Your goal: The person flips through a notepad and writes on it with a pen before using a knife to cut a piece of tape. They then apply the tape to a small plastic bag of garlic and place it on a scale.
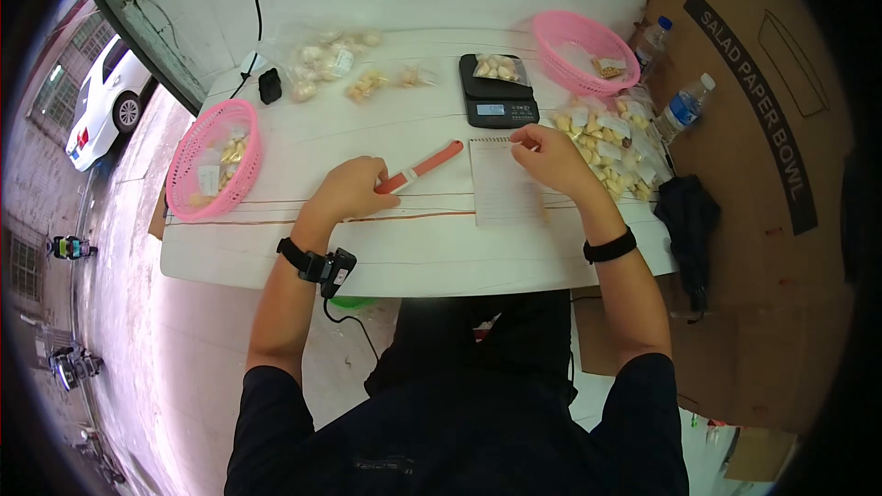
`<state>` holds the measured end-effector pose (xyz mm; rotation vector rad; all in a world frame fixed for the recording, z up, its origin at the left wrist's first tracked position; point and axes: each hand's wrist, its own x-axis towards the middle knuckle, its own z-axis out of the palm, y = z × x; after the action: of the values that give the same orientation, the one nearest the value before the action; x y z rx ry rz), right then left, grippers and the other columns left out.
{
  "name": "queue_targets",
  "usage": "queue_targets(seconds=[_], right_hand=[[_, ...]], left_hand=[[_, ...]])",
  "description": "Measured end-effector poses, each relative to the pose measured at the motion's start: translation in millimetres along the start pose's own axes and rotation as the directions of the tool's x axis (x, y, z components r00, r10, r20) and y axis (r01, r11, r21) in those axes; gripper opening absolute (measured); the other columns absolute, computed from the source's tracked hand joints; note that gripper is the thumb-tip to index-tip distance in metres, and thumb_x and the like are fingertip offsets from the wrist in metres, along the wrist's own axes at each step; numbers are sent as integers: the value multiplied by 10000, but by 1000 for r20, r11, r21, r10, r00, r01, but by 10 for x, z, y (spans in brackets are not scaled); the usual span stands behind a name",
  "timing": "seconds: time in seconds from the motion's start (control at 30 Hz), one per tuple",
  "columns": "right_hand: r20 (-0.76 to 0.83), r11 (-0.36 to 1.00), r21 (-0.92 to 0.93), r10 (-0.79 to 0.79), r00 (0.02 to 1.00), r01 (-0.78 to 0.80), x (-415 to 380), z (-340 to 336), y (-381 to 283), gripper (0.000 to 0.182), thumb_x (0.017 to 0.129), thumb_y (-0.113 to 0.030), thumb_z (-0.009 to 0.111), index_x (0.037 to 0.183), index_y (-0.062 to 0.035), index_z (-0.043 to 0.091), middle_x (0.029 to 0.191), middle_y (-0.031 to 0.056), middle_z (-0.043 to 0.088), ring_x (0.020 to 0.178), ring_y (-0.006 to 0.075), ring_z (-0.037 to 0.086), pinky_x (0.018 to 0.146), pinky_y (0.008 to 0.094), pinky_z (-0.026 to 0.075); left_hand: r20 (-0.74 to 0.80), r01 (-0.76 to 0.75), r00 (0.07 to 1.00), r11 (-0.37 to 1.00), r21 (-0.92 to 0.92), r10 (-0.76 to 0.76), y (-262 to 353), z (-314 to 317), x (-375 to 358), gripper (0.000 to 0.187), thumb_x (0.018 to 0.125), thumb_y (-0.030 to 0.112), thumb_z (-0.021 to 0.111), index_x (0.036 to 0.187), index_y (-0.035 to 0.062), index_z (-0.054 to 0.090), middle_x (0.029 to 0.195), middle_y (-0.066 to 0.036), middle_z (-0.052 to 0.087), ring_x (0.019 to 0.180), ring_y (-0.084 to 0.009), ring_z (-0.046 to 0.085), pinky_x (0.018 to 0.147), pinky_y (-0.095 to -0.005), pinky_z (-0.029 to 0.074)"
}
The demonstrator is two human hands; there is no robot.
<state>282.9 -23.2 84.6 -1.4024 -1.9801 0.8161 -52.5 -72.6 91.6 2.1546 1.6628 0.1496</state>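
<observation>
The left hand point(351, 189) is half curled at one end of a red stick point(435, 163); the right hand point(551, 160), fingers bent, is over the notepad point(503, 195). Whether either grips, I cannot tell. Light pressure should keep the paper flat. Beyond, the white table point(413, 262) carries a scale point(502, 111), near tall cardboard point(744, 257).

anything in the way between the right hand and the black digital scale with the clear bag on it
Nothing visible stands in the way. The right hand is at the upper right of the white spiral notepad, just below the black digital scale, with bare white tabletop between.
</observation>
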Motion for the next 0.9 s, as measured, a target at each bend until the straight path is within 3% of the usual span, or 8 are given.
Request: queue_targets(seconds=[0.13,0.27,0.37,0.47,0.67,0.73,0.83,0.9], right_hand=[[73,968,-209,157,985,-139,-91,-86,139,504,757,-276,770,1157,16,677,1019,178,702,922,295,684,819,364,543],[101,975,-186,140,985,-119,-211,-88,251,543,728,-280,785,1178,3,673,1046,187,691,929,316,683,821,375,548],[144,979,-151,161,976,-139,-308,-145,202,548,720,-267,781,1193,-13,668,1071,196,672,985,345,656,872,403,537],[95,950,-308,85,992,-52,-388,-149,253,550,710,-243,775,1208,-38,663,1111,195,644,1098,373,587,970,427,491],[85,941,-334,84,993,-51,-516,-118,247,539,727,-209,743,1236,-73,631,1208,195,590,1205,388,490,1047,443,424],[-126,983,-182,-16,992,-8,-522,-95,266,504,753,-187,717,1237,-81,622,1214,193,579,1189,393,495,1034,458,420],[-292,967,-234,-169,941,101,-537,-141,174,505,759,-154,712,1249,-90,606,1214,156,574,1175,332,496,1032,423,408],[-258,918,-343,-295,920,198,-572,-193,71,472,767,-155,718,1226,-89,625,1205,140,584,1165,331,494,1021,421,407]], left_hand=[[-7,-30,1000,996,-87,30,-70,50,111,397,698,303,828,902,1,671,870,-177,669,803,-313,650,714,-391,517],[35,38,999,992,-121,-34,-123,69,173,429,705,278,826,971,-4,641,914,-190,668,843,-319,652,745,-385,518],[-113,4,993,988,-154,-21,-191,132,209,476,729,258,816,1053,-13,596,969,-203,665,892,-329,653,791,-381,518],[-183,-12,982,968,-250,-35,-111,118,225,499,762,226,805,1128,-14,564,1022,-211,664,947,-337,655,844,-378,518],[-219,-229,963,904,-360,156,379,144,291,432,806,218,759,1141,-13,613,1047,-217,690,956,-350,669,863,-410,522],[-146,-265,963,898,-352,227,572,179,328,406,807,218,754,1123,-12,645,1041,-209,696,959,-355,671,859,-410,525],[-128,-342,940,871,-352,317,710,285,438,393,801,200,763,1122,-1,658,1026,-188,696,951,-326,674,850,-393,528],[-123,-389,921,849,-357,370,777,313,480,368,802,179,774,1110,9,664,1014,-162,696,936,-289,678,842,-374,530]])
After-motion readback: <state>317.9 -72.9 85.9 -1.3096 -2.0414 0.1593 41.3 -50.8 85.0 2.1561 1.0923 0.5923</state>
